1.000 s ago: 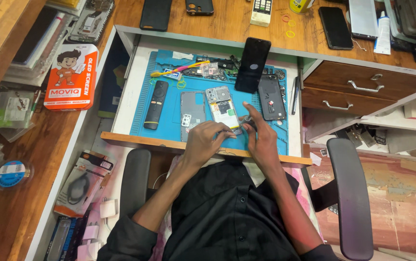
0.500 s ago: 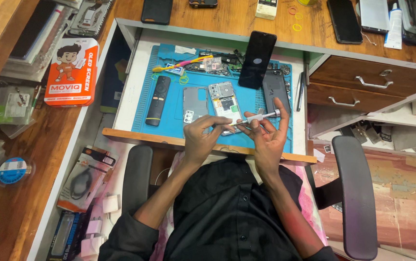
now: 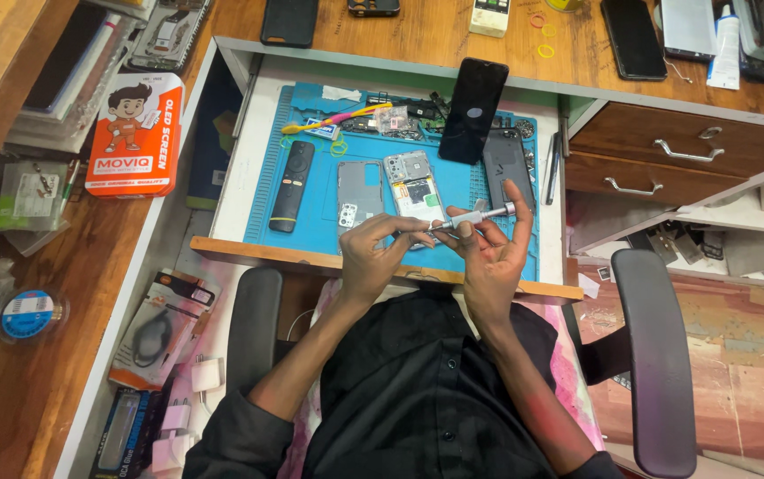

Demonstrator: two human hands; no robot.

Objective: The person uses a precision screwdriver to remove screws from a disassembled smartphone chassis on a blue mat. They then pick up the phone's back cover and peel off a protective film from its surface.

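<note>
Right hand (image 3: 496, 253): raised above the near edge of the blue mat, fingers curled round the handle end of a silver screwdriver (image 3: 473, 217), which lies roughly level.
Left hand (image 3: 373, 251): fingertips pinched at the tip end of the screwdriver; whether a small part sits between them cannot be told.
Opened phone (image 3: 413, 184): back removed, circuit boards showing, lying flat on the mat just beyond both hands.
Grey back cover (image 3: 360, 191): flat on the mat, just left of the opened phone.
Black remote (image 3: 291, 184): on the mat's left part, lengthwise.
Blue work mat (image 3: 267, 168): lines the pulled-out drawer tray.
Dark phone (image 3: 473, 108): propped upright at the far edge of the mat.
Yellow-and-pink tool (image 3: 333, 120): far left of the mat.
Orange tin box (image 3: 135, 135): on the wooden desk, left of the tray.
</note>
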